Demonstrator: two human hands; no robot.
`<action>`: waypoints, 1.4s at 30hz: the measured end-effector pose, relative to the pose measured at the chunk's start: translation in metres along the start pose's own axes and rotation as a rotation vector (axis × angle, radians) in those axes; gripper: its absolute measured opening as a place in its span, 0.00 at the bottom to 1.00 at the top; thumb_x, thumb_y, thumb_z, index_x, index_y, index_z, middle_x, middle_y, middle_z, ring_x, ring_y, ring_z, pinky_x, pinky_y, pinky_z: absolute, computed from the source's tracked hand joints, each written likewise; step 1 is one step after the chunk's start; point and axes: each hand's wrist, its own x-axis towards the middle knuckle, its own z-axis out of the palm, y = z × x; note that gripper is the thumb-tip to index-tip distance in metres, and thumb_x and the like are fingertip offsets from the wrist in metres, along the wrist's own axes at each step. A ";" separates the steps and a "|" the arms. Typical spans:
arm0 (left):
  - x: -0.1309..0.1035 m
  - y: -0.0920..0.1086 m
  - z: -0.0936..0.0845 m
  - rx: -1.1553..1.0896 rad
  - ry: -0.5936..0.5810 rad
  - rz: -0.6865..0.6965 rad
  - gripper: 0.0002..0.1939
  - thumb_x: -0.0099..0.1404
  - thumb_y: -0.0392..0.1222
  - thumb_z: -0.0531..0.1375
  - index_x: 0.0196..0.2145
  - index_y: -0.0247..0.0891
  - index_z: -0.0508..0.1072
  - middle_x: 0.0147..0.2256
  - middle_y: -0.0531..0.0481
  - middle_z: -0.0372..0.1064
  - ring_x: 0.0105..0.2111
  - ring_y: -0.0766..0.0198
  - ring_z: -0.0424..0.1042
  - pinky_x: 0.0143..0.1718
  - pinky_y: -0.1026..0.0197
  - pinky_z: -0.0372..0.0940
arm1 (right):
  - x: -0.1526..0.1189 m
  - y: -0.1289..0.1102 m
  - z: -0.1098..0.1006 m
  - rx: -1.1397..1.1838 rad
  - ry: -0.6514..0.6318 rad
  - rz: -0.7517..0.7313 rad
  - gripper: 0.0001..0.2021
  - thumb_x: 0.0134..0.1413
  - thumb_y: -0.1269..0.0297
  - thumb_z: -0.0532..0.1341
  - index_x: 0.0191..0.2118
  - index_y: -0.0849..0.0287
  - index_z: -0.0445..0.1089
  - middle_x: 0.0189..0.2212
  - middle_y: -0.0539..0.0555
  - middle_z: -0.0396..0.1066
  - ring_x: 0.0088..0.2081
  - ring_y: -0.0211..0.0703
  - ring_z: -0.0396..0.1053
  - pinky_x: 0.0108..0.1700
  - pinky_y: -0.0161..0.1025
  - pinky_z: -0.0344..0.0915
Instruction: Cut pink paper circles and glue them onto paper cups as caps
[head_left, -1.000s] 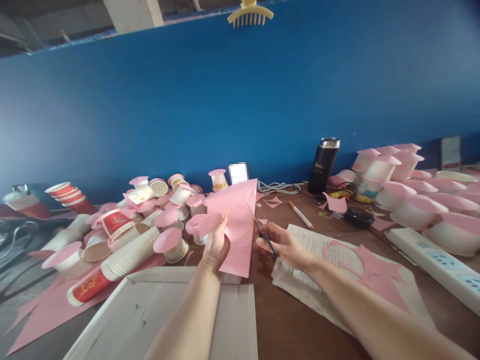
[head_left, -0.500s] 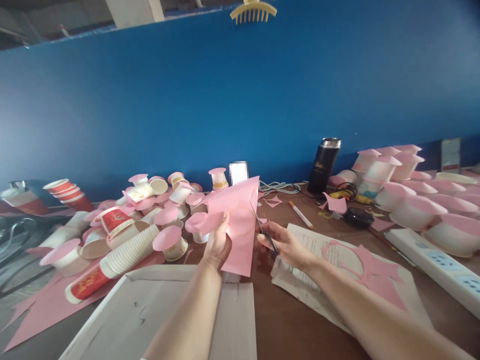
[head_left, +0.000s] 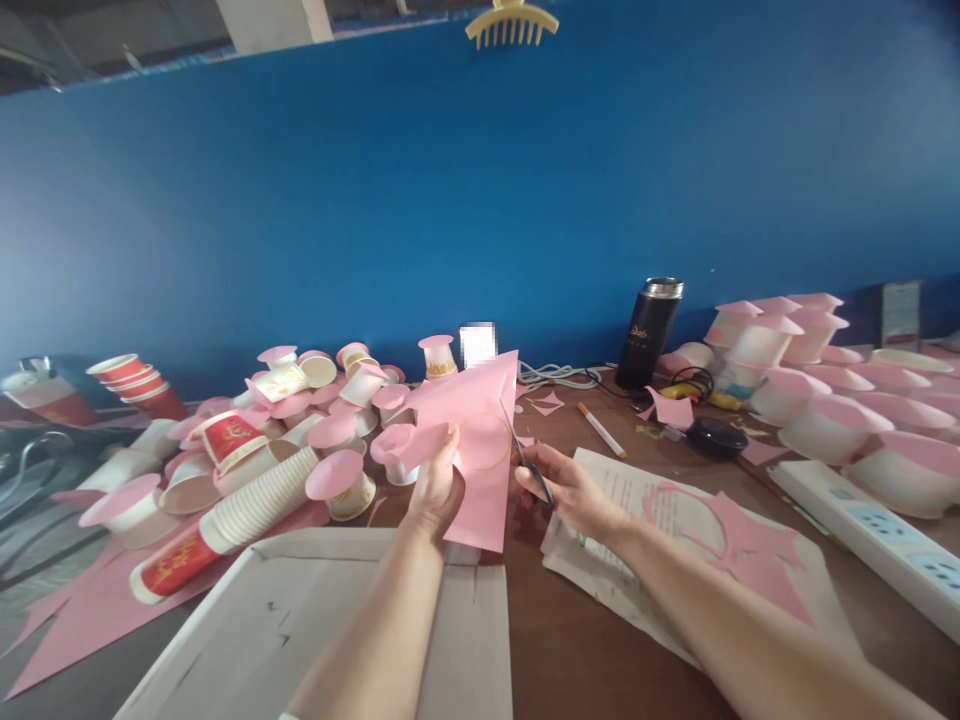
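My left hand grips a sheet of pink paper and holds it up above the table, thumb on the near face. A circle is drawn on the sheet, just right of the thumb. In my right hand is a pair of scissors, its handles within my fingers. The blades point up and away, at the right edge of the sheet beside the circle. Left of the sheet, paper cups with pink paper discs on them lie in a heap.
A nested stack of paper cups lies at the left, near a grey-white board. To the right are a paper bag with pink offcuts, a marker pen, a black thermos, a power strip and more pink-topped cups.
Both hands, the pink sheet and the scissors stay almost in place. The whole view has shifted very slightly.
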 end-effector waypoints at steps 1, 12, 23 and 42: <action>0.000 0.000 0.000 -0.009 0.001 -0.008 0.06 0.56 0.32 0.61 0.31 0.34 0.78 0.42 0.46 0.76 0.60 0.52 0.59 0.63 0.59 0.51 | 0.000 0.000 0.000 0.006 0.003 0.000 0.21 0.50 0.45 0.63 0.39 0.58 0.65 0.28 0.49 0.65 0.28 0.37 0.64 0.32 0.38 0.62; 0.001 0.000 0.005 -0.081 0.032 -0.039 0.07 0.57 0.36 0.62 0.34 0.33 0.77 0.43 0.45 0.76 0.58 0.52 0.62 0.62 0.57 0.53 | 0.002 0.004 0.001 0.027 0.029 0.022 0.20 0.49 0.47 0.64 0.39 0.58 0.66 0.23 0.46 0.64 0.25 0.34 0.63 0.28 0.35 0.59; 0.002 0.004 0.002 -0.053 0.029 -0.069 0.04 0.54 0.31 0.62 0.25 0.35 0.76 0.41 0.46 0.77 0.62 0.51 0.56 0.64 0.56 0.50 | 0.003 0.011 -0.002 0.052 0.047 0.056 0.18 0.48 0.50 0.66 0.39 0.57 0.67 0.22 0.45 0.63 0.24 0.34 0.62 0.26 0.34 0.57; 0.017 -0.014 -0.012 -0.092 0.031 -0.069 0.02 0.55 0.35 0.63 0.28 0.36 0.77 0.40 0.47 0.77 0.61 0.50 0.58 0.62 0.54 0.53 | -0.001 -0.008 0.001 0.050 0.038 0.062 0.20 0.45 0.49 0.67 0.37 0.60 0.69 0.20 0.46 0.62 0.22 0.34 0.60 0.26 0.35 0.55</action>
